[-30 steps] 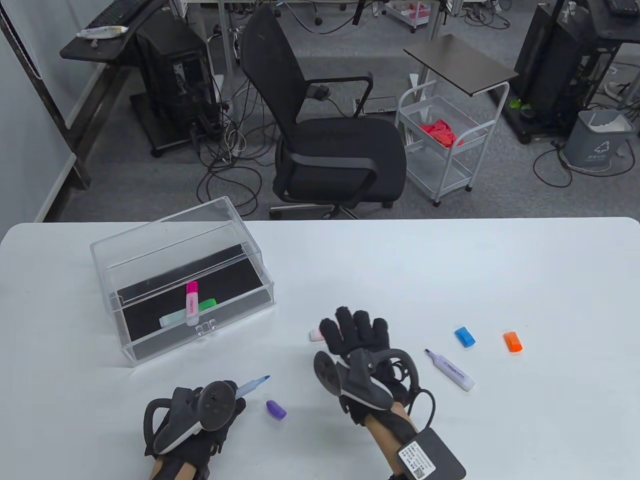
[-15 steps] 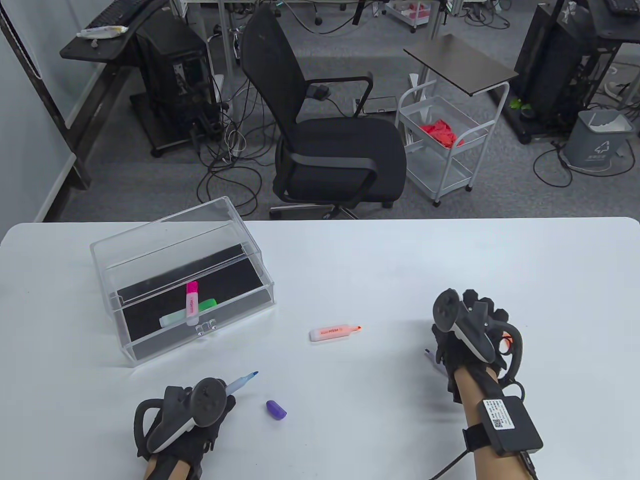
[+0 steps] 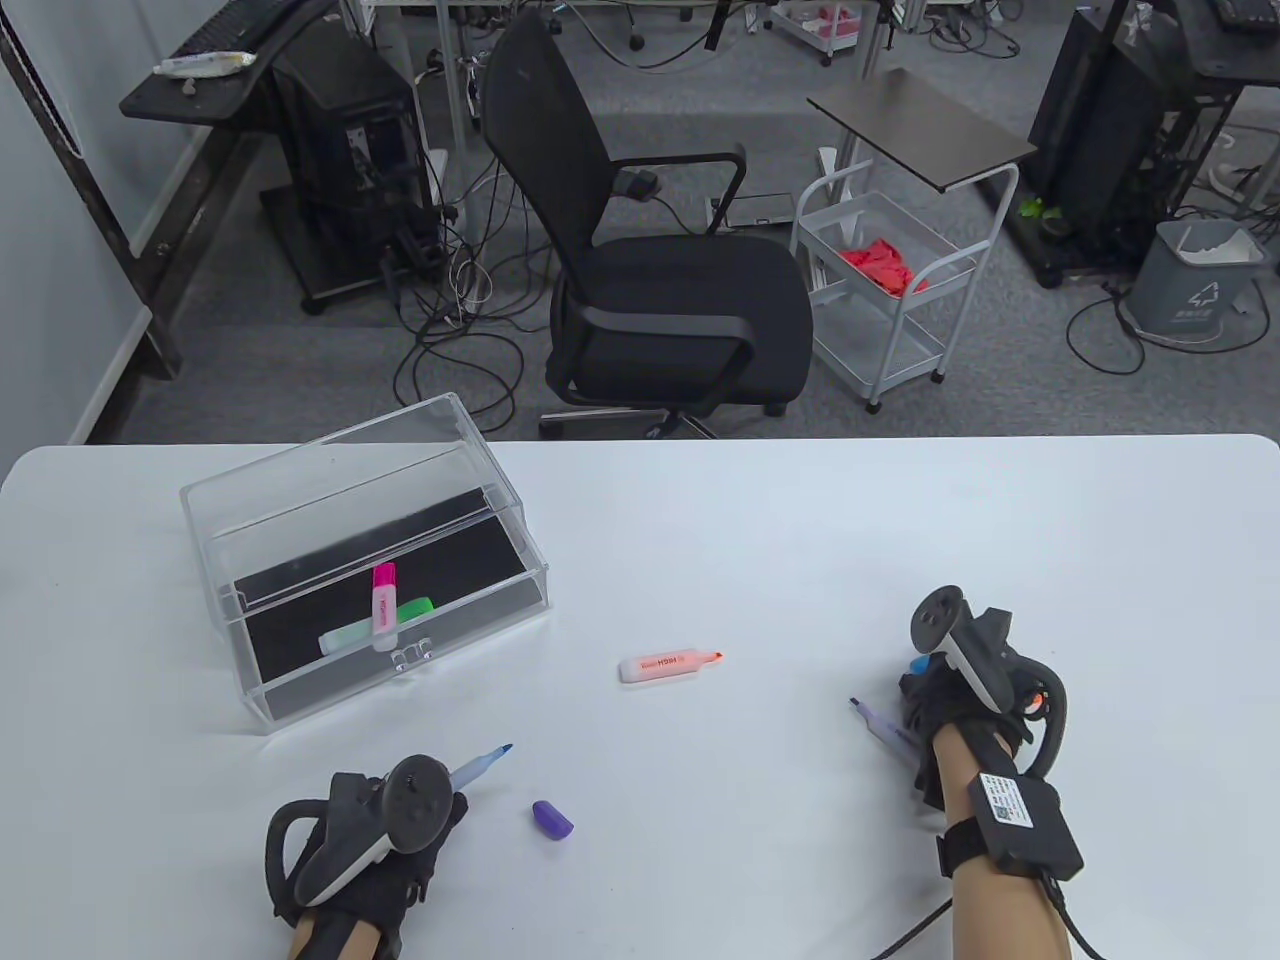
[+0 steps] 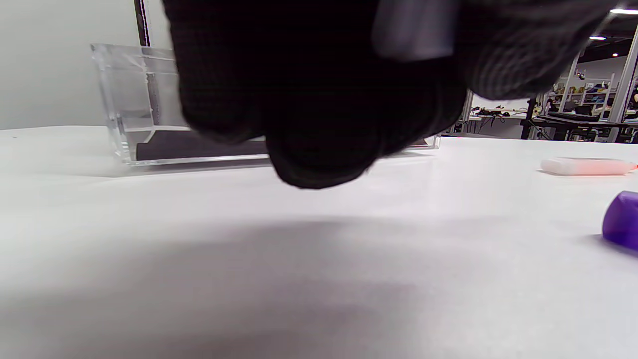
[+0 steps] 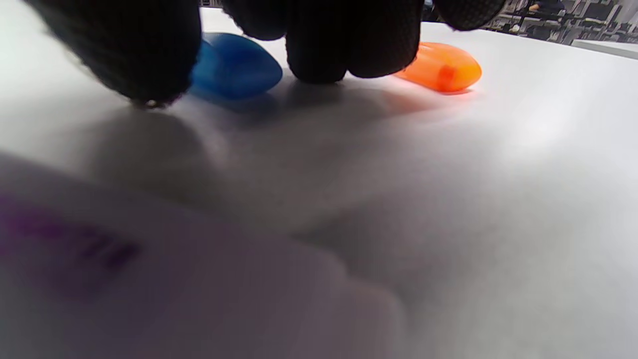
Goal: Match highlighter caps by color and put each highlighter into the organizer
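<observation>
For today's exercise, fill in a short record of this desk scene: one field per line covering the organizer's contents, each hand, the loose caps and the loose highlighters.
organizer: clear box holding a pink highlighter and a green highlighter, both capped
left hand: grips an uncapped blue highlighter
right hand: fingertips down by the blue cap and orange cap; hold not clear
purple cap: loose on the table
orange highlighter: uncapped, lying mid-table
purple highlighter: uncapped, beside the right hand
</observation>
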